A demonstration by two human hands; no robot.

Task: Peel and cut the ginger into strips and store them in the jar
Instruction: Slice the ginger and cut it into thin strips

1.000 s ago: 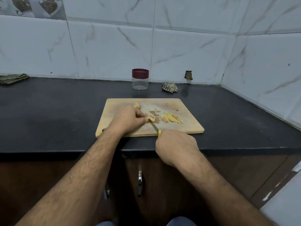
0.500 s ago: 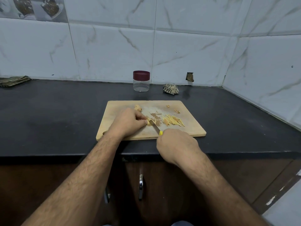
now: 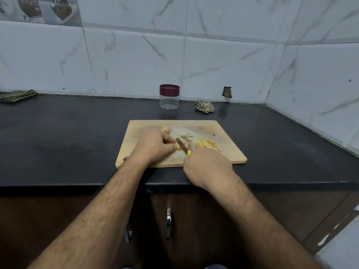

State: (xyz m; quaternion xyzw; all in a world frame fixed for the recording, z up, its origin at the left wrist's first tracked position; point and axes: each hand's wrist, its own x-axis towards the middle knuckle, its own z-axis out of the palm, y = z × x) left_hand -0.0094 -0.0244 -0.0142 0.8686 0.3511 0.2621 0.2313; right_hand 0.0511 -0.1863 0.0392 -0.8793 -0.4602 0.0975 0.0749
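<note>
Ginger piece (image 3: 178,148): your left hand (image 3: 155,147) pinches it on the cutting board (image 3: 229,152); your right hand (image 3: 206,167) grips the knife (image 3: 182,145).

The jar (image 3: 169,97) stands behind the cutting board (image 3: 139,131), a crumpled cloth (image 3: 204,106) to its right, all on the counter (image 3: 58,136)

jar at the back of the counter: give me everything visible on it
The jar is a small, clear, round container, plastic or glass by its look, with a dark maroon lid on it. It stands upright on the black countertop by the tiled wall, beyond the cutting board. It looks empty. Neither hand touches it.
</note>
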